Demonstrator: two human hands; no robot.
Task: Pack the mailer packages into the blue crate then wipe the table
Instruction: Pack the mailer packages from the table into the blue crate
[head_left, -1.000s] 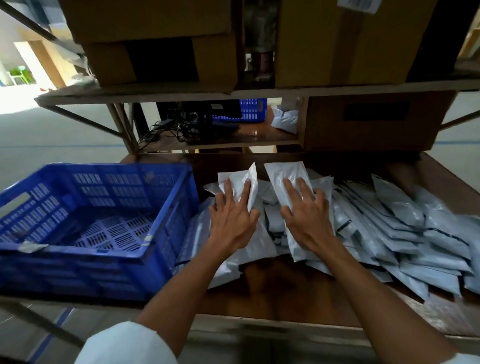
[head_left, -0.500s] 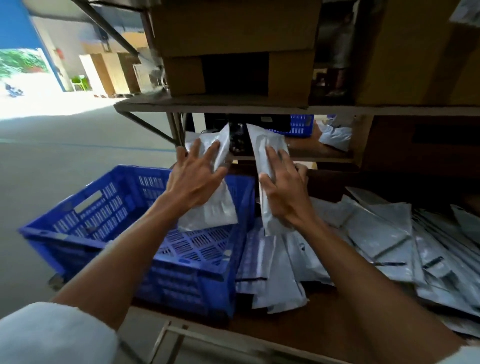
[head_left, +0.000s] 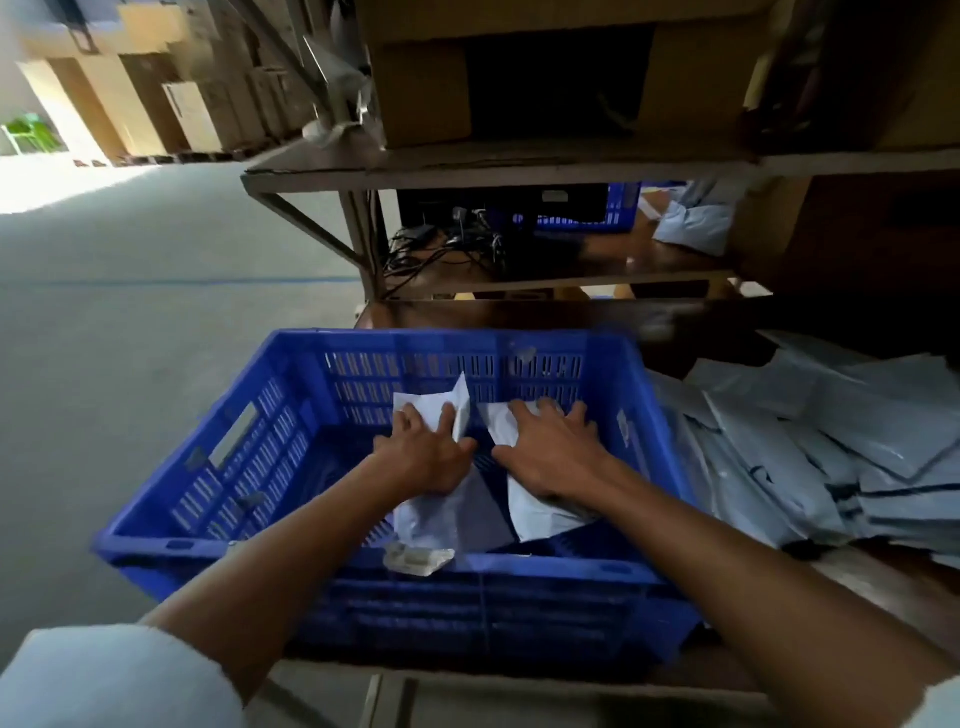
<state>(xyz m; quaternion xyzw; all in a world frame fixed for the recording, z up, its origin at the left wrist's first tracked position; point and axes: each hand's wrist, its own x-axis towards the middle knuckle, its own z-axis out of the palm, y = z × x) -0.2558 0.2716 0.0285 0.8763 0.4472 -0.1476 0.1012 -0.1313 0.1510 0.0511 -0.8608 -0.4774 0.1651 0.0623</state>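
Note:
A blue slatted crate (head_left: 218, 540) stands on the left end of the brown table (head_left: 878, 582). Both of my hands are down inside it. My left hand (head_left: 426, 457) presses on a white mailer package (head_left: 447, 519) lying on the crate floor. My right hand (head_left: 556, 452) rests on a second white mailer (head_left: 540, 514) beside the first. Whether the fingers still grip the mailers or only lie flat on them is hard to tell. A heap of several more grey-white mailers (head_left: 810, 457) lies on the table right of the crate.
A crumpled piece of clear tape (head_left: 415, 558) clings to the crate's near rim. Above the table a shelf (head_left: 498, 166) carries cardboard boxes (head_left: 514, 73). A lower shelf behind holds cables (head_left: 441, 244), another blue crate (head_left: 587, 213) and a pale bag. Bare concrete floor stretches left.
Both hands lifted one mailer each from the pile, carried them left over the crate and have lowered them onto its floor. My view has swung left toward the crate.

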